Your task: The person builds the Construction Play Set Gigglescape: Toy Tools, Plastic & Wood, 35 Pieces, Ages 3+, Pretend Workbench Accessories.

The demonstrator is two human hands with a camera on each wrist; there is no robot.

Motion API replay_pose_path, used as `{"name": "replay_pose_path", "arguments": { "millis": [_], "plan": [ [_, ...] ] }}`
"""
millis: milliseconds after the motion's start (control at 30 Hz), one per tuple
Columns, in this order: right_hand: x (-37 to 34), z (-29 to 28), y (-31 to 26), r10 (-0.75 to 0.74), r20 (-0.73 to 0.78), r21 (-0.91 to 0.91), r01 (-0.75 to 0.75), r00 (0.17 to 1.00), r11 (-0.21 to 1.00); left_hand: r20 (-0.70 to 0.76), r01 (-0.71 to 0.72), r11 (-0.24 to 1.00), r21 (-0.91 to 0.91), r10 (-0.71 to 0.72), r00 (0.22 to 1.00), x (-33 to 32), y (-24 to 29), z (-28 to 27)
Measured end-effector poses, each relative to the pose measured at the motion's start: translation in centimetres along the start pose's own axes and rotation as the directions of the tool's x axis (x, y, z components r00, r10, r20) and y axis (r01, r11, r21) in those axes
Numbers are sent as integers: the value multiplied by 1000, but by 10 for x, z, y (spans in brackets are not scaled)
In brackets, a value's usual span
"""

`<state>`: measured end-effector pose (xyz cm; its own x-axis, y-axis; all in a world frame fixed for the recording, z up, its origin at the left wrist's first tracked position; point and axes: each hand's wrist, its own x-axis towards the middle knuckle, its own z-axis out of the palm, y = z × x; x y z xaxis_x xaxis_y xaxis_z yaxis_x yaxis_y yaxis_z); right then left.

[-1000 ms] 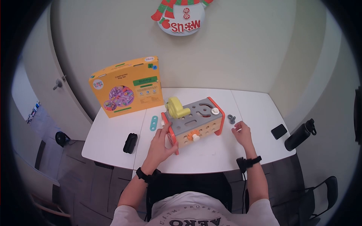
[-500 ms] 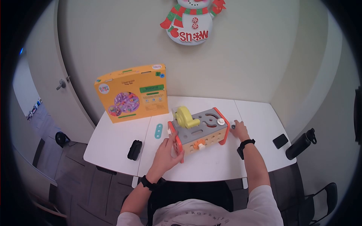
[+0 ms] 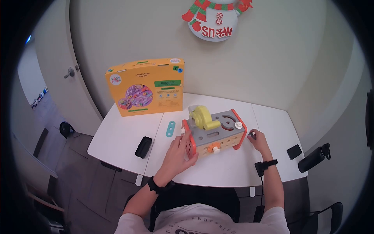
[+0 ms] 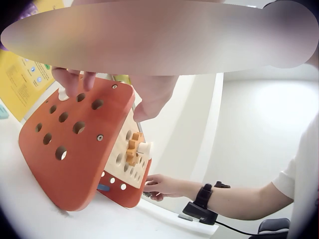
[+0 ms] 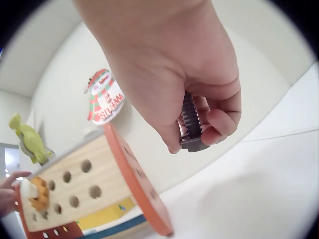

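A toy workbench (image 3: 230, 143) with a grey top, pale wooden front and red-orange end panels stands on the table. My left hand (image 3: 175, 158) grips its left end panel (image 4: 70, 129), fingers on the outer face and thumb round at the front. Beyond the right end panel, my right hand (image 3: 261, 143) pinches a dark grey toy bolt (image 5: 192, 122) between thumb and fingers, head downward. On the bench front sits an orange gear (image 4: 133, 149) with a white bolt (image 3: 216, 150) through it. A yellow-green crank-like piece (image 3: 204, 118) stands on the top, near a white bolt head (image 3: 238, 125).
A teal strip with holes (image 3: 170, 129) and a black case (image 3: 143, 147) lie left of the bench. Behind them stands a yellow box (image 3: 156, 105). A phone (image 3: 294, 152) and a black bottle (image 3: 311, 159) are at the table's right edge.
My right hand has reached the grey bolt that lay right of the bench and taken hold of it. My left hand stays on the left end panel. The head view has shifted.
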<state>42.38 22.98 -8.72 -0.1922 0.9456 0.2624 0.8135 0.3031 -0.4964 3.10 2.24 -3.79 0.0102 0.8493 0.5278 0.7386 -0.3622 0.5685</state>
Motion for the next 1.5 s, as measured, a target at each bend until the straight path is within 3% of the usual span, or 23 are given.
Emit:
{"name": "replay_pose_path", "arguments": {
  "millis": [67,167,200,267,300,367,433,533,600,700,833,933,1033,1133,1233,1400,1500],
  "plan": [
    [-22,-13,-11,-53,-72,95,60,996,994,-46,-38,999,36,40,998,0,3,0],
    [-65,-35,-66,55,-22,382,-43,998,923,-90,-88,995,40,91,992,-2,12,0],
    [-78,-38,-84,27,12,433,-30,1000,901,-83,-147,989,18,148,986,-2,14,2],
    [-101,-36,-120,-71,86,483,20,994,876,-74,-258,966,-20,256,964,-8,20,7],
    [-109,-28,-131,-180,133,588,69,975,806,-1,-258,962,-86,259,966,-12,26,7],
    [-127,-24,-162,-270,270,660,27,924,751,141,-238,947,-215,271,952,-18,45,7],
    [-138,-17,-183,-383,331,730,24,862,683,125,-315,922,-226,348,929,-20,53,12],
    [-145,-12,-190,-435,342,767,20,833,641,184,-290,905,-313,357,916,-24,56,12],
    [-146,-12,-189,-414,392,788,-67,822,612,223,-261,908,-327,342,913,-25,51,13],
    [-146,-12,-188,-392,405,808,-122,826,577,147,-336,893,-300,391,908,-25,47,19],
    [-152,-3,-195,-371,299,852,-70,879,519,108,-280,918,-282,320,941,-28,40,25],
    [-151,6,-190,-347,338,865,-143,875,482,117,-246,919,-307,293,949,-28,35,29],
    [-146,7,-188,-301,484,776,-244,822,582,135,-235,921,-312,288,948,-29,38,27],
    [-146,9,-189,-283,515,736,-247,809,631,127,-231,925,-303,279,952,-28,39,25],
    [-145,9,-187,-335,376,800,-121,864,587,114,-207,921,-331,257,960,-22,36,23],
    [-132,9,-163,-263,393,816,-202,881,541,168,-40,913,-405,118,979,-17,32,20],
    [-122,15,-146,-237,358,840,-200,903,504,205,-54,925,-376,140,969,-18,31,20]
  ]
}}
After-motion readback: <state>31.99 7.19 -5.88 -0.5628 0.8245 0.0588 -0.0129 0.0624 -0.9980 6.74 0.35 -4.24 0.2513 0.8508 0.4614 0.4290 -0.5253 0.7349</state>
